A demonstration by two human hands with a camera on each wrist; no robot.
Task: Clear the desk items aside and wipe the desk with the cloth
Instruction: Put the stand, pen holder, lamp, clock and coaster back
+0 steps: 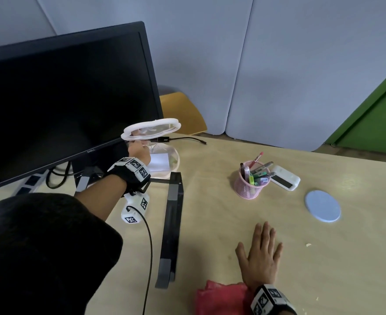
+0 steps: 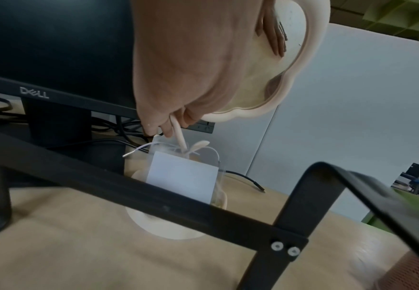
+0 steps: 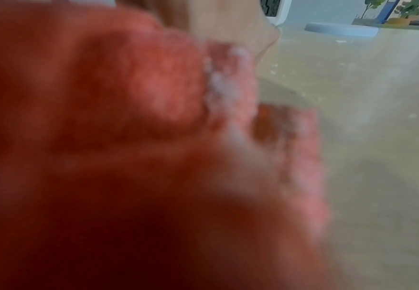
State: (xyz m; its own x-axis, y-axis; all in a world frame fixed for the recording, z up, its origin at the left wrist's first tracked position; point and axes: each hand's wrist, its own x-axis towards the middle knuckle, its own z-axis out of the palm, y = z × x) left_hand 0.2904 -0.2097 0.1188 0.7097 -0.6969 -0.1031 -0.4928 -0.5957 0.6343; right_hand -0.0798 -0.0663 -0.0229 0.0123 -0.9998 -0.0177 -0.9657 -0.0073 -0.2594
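A white desk mirror with a cloud-shaped frame (image 1: 151, 130) (image 2: 290, 58) stands on a thin stem over a round base (image 1: 164, 165) (image 2: 168, 225) beside the monitor. My left hand (image 1: 138, 151) (image 2: 191, 68) pinches the stem just under the frame. The base looks to be resting on the desk (image 1: 324, 258). A white card (image 2: 181, 176) leans at the base. My right hand (image 1: 261, 253) lies flat on the desk, fingers spread, holding nothing. The red cloth (image 1: 221, 298) (image 3: 104, 117) lies crumpled under that wrist at the near edge.
A black monitor (image 1: 62, 105) fills the left. A black metal stand (image 1: 171, 228) lies in front of it. A pink mesh pen cup (image 1: 250, 185), a white digital clock (image 1: 284, 178) and a blue round coaster (image 1: 322, 205) sit at the right. A crumb (image 1: 308, 245) lies near the coaster.
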